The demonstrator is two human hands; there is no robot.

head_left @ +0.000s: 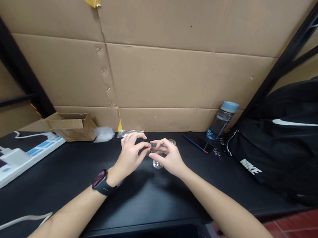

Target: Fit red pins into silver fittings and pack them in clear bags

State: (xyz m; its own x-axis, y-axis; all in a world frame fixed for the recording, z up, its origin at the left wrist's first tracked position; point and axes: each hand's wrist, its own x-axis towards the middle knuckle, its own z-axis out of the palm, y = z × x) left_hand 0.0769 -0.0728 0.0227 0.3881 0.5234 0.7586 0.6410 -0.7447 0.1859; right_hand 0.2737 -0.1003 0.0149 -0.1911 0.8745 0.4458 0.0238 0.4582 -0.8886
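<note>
Sitting between hands (131, 152) (173, 157) — shiny piece (150, 147)

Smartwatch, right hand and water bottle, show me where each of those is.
Smartwatch (99, 178): head view, on its dark screen.
Right hand (173, 158): head view, on the back of the hand.
Water bottle (219, 124): head view, on its clear body below the blue cap.

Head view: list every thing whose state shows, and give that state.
Left hand, finger and thumb pinching a small item
Right hand, fingers bent in at the same item
Watch, strapped on the left wrist
Box, open at the top
Bottle, lid on
Plug, in the power strip
</note>
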